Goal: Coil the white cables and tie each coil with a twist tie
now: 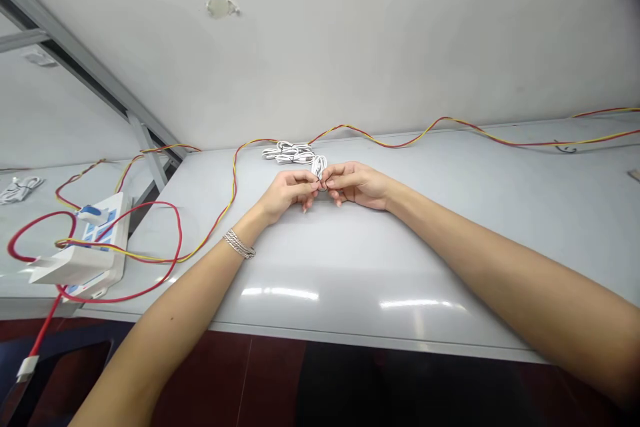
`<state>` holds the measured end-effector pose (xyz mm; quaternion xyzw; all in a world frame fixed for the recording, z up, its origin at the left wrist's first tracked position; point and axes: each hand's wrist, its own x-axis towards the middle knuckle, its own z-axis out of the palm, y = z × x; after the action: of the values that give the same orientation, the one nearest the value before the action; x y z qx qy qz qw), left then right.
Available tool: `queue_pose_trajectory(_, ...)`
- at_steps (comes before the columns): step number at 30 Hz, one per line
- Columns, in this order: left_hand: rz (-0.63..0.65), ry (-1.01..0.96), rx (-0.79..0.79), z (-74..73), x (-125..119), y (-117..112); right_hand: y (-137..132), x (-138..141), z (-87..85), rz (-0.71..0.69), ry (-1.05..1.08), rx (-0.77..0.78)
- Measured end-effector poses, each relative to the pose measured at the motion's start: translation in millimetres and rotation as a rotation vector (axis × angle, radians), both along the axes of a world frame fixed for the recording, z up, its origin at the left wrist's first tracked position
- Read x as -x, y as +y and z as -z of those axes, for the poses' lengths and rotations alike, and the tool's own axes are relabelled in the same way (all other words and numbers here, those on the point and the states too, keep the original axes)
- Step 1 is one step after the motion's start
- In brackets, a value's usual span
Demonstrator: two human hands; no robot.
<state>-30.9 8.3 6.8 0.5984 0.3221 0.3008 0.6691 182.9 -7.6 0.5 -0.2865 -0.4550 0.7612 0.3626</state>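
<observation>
Left hand (pixel 287 192) and right hand (pixel 354 185) meet, both pinching.

The table top (pixel 320 267) is smooth and shiny, and the lights show in it. The white cords (pixel 290 153) and the red and yellow wires (pixel 395 146) look like smooth plastic. The bracelet (pixel 239 243) is shiny metal. The wall (pixel 350 47) is dull.

my bench (pixel 320 260) is light grey and glossy. white cables (pixel 287 153) lie bundled near its far edge, and a red-and-yellow wire (pixel 400 145) snakes along behind them. on a second bench (pixel 30 233) to my left sit a white box (pixel 75 265), looped in red wire (pixel 150 297), and another white cable (pixel 20 190).
</observation>
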Motion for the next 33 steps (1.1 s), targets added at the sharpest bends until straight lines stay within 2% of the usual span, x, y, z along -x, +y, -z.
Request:
queue_pose_trajectory(21,0.003,0.002,-0.008,-0.4,-0.7,0.2,0.8,2.1,5.1,0.100,-0.006,0.019)
queue_pose_trajectory(24,-0.003,0.013,0.000,-1.4,-1.4,-0.8,0.1,4.1,4.7,0.155,-0.015,0.019)
queue_pose_trajectory(33,-0.108,-0.004,0.027,-4.9,-4.5,-4.1,-2.8,8.6,0.4,0.235,-0.019,0.037)
